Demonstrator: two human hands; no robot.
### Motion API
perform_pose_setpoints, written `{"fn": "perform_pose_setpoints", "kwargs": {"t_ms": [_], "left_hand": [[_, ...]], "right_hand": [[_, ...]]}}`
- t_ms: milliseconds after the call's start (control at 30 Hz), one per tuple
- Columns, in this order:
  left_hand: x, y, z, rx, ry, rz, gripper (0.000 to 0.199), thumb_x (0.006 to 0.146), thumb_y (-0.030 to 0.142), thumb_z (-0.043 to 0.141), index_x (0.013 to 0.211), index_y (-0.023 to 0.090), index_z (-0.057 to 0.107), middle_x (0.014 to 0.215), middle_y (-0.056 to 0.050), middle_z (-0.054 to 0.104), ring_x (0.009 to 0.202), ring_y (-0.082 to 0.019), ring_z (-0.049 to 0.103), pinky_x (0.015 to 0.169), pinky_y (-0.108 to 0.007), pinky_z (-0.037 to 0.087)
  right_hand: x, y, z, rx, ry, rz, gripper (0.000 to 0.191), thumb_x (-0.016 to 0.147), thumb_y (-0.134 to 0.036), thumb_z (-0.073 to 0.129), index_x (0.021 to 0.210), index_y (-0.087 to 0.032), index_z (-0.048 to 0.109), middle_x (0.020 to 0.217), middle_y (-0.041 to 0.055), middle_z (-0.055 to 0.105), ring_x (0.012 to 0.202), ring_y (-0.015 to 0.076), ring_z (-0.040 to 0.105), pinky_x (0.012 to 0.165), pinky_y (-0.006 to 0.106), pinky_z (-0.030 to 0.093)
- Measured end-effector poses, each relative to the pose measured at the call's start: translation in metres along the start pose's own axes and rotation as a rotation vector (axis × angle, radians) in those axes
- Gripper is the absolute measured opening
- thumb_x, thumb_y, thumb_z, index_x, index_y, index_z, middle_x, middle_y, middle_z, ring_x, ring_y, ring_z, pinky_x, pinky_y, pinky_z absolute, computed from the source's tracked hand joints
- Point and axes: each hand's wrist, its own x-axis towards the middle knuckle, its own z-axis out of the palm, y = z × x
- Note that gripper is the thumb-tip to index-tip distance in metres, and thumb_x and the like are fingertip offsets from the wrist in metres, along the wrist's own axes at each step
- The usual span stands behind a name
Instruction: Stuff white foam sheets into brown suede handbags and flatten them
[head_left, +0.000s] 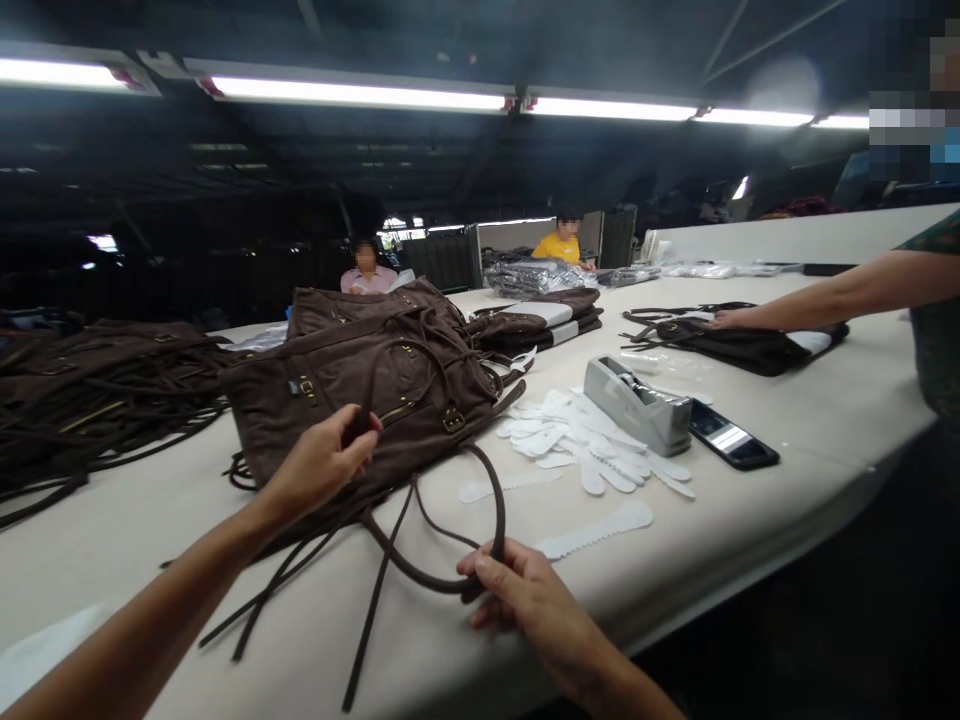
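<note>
A dark brown handbag [262,420] with brass buckles and zips lies on the pale table in front of me. My left hand [330,455] is closed around its upper handle [431,360], over the bag's front. Nearer the table's edge, my right hand [529,595] pinches the other handle [501,500], which loops out toward me. Thin dark straps [375,610] trail from the bag between my two hands. White notched strips [600,530] lie just beyond my right hand, with a pile of similar strips [562,430] behind them.
A grey tape dispenser [637,405] and a phone [731,435] sit right of the strips. More brown bags [97,390] are heaped at left, others [555,320] stacked behind. At right, a co-worker's arm [832,290] reaches onto a dark bag [765,345]. Two people sit farther back.
</note>
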Motion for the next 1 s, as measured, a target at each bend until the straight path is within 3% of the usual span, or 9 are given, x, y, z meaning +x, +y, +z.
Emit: {"fn": "perform_pose_setpoints", "kwargs": {"t_ms": [67, 167, 300, 433, 600, 667, 767, 867, 1000], "left_hand": [[-0.039, 0.032, 0.023, -0.115, -0.120, 0.215, 0.030, 0.089, 0.049, 0.045, 0.105, 0.029, 0.059, 0.085, -0.002, 0.068, 0.076, -0.021, 0.066, 0.070, -0.033, 0.055], [-0.084, 0.059, 0.062, -0.178, -0.157, 0.545, 0.031, 0.089, 0.032, 0.045, 0.118, 0.034, 0.055, 0.111, -0.007, 0.068, 0.101, -0.024, 0.066, 0.085, -0.037, 0.057], [-0.107, 0.059, 0.091, -0.140, -0.102, 0.650, 0.046, 0.092, 0.026, 0.041, 0.138, 0.034, 0.041, 0.122, -0.010, 0.066, 0.111, -0.024, 0.065, 0.091, -0.040, 0.058], [-0.114, 0.055, 0.085, -0.016, -0.116, 0.665, 0.051, 0.092, 0.033, 0.051, 0.141, 0.025, 0.039, 0.130, -0.011, 0.062, 0.117, -0.026, 0.062, 0.096, -0.040, 0.056], [-0.119, 0.060, 0.068, -0.064, -0.167, 0.498, 0.032, 0.096, 0.027, 0.037, 0.122, 0.022, 0.055, 0.106, -0.007, 0.071, 0.090, -0.022, 0.071, 0.074, -0.031, 0.056], [-0.114, 0.063, 0.053, -0.217, -0.245, 0.377, 0.025, 0.095, 0.037, 0.044, 0.106, 0.022, 0.061, 0.085, -0.003, 0.071, 0.073, -0.019, 0.069, 0.062, -0.025, 0.052], [-0.093, 0.066, 0.021, -0.592, -0.358, 0.102, 0.034, 0.084, 0.053, 0.063, 0.087, 0.019, 0.064, 0.059, 0.001, 0.058, 0.051, -0.012, 0.054, 0.047, -0.019, 0.042], [-0.062, 0.068, 0.004, -1.032, -0.456, -0.127, 0.039, 0.073, 0.050, 0.076, 0.088, 0.015, 0.067, 0.060, 0.001, 0.056, 0.048, -0.007, 0.046, 0.045, -0.016, 0.037], [-0.033, 0.068, 0.031, -1.364, -0.613, -0.179, 0.038, 0.066, 0.032, 0.085, 0.094, 0.014, 0.065, 0.071, 0.000, 0.057, 0.058, -0.006, 0.050, 0.054, -0.014, 0.039]], "right_hand": [[0.001, -0.008, 0.003, -0.082, -0.018, -0.031, 0.050, 0.078, -0.061, 0.069, 0.090, -0.013, 0.067, 0.090, 0.0085, 0.065, 0.076, 0.0164, 0.062, 0.064, 0.026, 0.050], [0.002, -0.012, 0.004, -0.116, -0.011, -0.114, 0.049, 0.081, -0.060, 0.067, 0.091, -0.012, 0.066, 0.086, 0.0071, 0.065, 0.072, 0.0157, 0.061, 0.065, 0.028, 0.050], [-0.001, -0.008, -0.002, -0.157, 0.027, -0.100, 0.045, 0.081, -0.054, 0.069, 0.093, -0.011, 0.068, 0.081, 0.0048, 0.065, 0.068, 0.0141, 0.059, 0.065, 0.028, 0.050], [-0.001, -0.006, -0.005, -0.156, -0.017, -0.143, 0.042, 0.082, -0.049, 0.071, 0.101, -0.011, 0.072, 0.086, 0.0057, 0.068, 0.076, 0.0168, 0.062, 0.070, 0.028, 0.051], [-0.003, -0.019, -0.005, -0.415, -0.004, -0.361, 0.030, 0.086, -0.040, 0.070, 0.102, -0.016, 0.074, 0.098, 0.0060, 0.070, 0.089, 0.0184, 0.064, 0.076, 0.028, 0.050], [-0.003, -0.028, -0.012, -0.573, 0.030, -0.440, 0.022, 0.089, -0.037, 0.066, 0.099, -0.019, 0.075, 0.101, 0.0049, 0.070, 0.090, 0.0172, 0.064, 0.073, 0.026, 0.049], [0.009, -0.044, -0.035, -0.781, 0.226, -0.513, 0.018, 0.093, -0.031, 0.060, 0.093, -0.019, 0.074, 0.099, 0.0041, 0.069, 0.088, 0.0154, 0.064, 0.070, 0.024, 0.047], [0.044, -0.059, -0.060, -1.173, 0.348, -0.394, 0.015, 0.094, -0.025, 0.059, 0.096, -0.018, 0.071, 0.104, 0.0049, 0.067, 0.085, 0.0150, 0.063, 0.077, 0.027, 0.045], [0.094, -0.072, -0.079, -1.496, 0.178, -0.083, 0.021, 0.081, -0.027, 0.076, 0.099, -0.018, 0.070, 0.114, 0.0078, 0.064, 0.090, 0.0190, 0.062, 0.074, 0.028, 0.042]]}}
